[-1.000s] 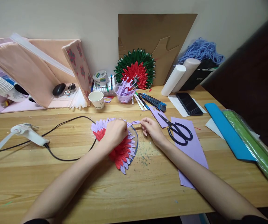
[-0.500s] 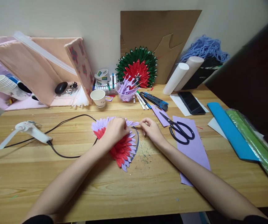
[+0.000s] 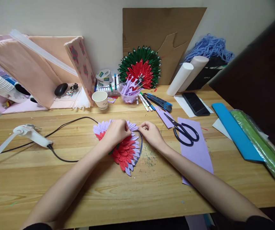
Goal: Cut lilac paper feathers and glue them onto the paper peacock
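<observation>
The right hand (image 3: 151,134) is pinching a lilac petal (image 3: 134,128) at the edge of the red-and-lilac petalled disc (image 3: 123,154) lying on the wooden table (image 3: 99,204); the left hand (image 3: 117,131) is resting curled over it, grip hidden; they are seemingly placing petals, next probably needing careful pressing

Left hand (image 3: 118,131) is over the red-and-purple petal disc (image 3: 124,152), fingertips mostly hidden, while the right hand (image 3: 151,133) pinches the tip of a purple petal (image 3: 134,127) at the edge. Black-handled scissors (image 3: 186,132) are sitting partly on a purple sheet (image 3: 198,156) off to the right. White corded tool (image 3: 30,134)'s on the desk (image 3: 91,198), left side, and a green-and-red petal piece (image 3: 141,72) stands in front of some cardboard (image 3: 149,27).
</observation>
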